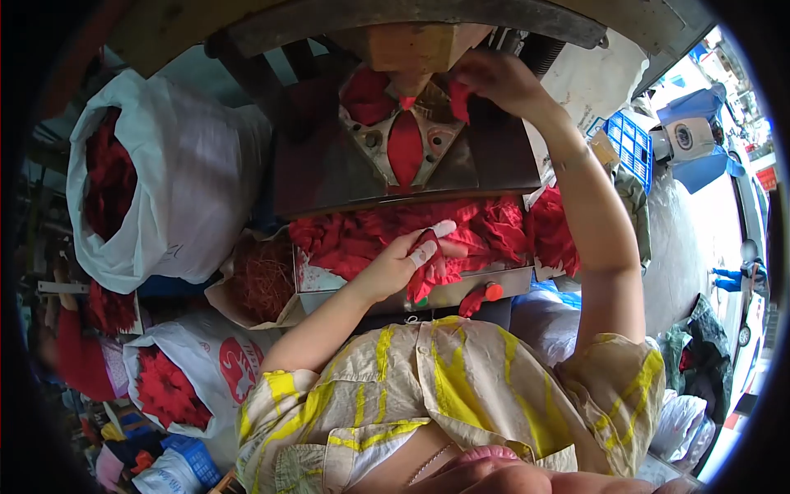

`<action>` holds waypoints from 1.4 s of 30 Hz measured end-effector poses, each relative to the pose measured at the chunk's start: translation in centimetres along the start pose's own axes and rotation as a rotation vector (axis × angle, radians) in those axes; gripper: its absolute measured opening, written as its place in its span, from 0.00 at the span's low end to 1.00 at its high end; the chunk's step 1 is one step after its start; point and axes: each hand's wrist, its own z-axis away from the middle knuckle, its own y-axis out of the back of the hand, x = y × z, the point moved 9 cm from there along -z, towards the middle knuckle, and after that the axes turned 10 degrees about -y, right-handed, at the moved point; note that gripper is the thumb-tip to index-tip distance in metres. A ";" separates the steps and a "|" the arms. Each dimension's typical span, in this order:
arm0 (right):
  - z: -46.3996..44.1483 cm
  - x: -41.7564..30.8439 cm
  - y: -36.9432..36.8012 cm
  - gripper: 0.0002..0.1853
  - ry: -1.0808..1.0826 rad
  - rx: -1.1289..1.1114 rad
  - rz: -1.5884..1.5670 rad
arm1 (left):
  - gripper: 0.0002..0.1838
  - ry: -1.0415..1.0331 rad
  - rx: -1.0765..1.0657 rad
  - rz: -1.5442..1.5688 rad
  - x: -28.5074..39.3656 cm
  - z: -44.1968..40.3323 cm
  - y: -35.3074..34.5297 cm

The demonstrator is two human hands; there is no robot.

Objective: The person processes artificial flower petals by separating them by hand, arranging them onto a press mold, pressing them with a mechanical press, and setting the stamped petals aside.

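My left hand (pixel 403 262), with white wraps on its thumb and a finger, is closed around red fabric pieces (pixel 421 288) just above a tray heaped with red fabric (pixel 354 235). Up at the machine, my right hand (pixel 504 84) pinches a red fabric piece (pixel 459 102) at the right side of a metal die plate (pixel 380 156). A leaf-shaped red piece (pixel 405 148) lies in the plate's middle opening, and more red cloth (pixel 367 97) shows in its left one. The pointed machine head (pixel 411 82) hangs directly over the plate.
White sacks (pixel 193 173) of red pieces stand at the left, beside a bag of reddish strands (pixel 262 280). The tray front has a red button (pixel 494 291) and a green one (pixel 421 303). A blue crate (pixel 629 148) is at the right; a person (pixel 741 278) stands farther off.
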 end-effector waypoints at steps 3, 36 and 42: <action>-2.8 -3.5 -0.9 0.11 0.252 0.123 0.341 | 0.17 0.159 0.152 -0.147 -1.9 -0.2 1.8; -0.6 -5.3 -4.6 0.07 0.471 -0.354 0.150 | 0.33 -0.415 0.141 -0.211 17.0 -7.1 2.2; 0.4 -2.8 -4.3 0.11 0.275 -0.148 0.092 | 0.19 -0.436 0.283 -0.426 17.3 -9.1 5.4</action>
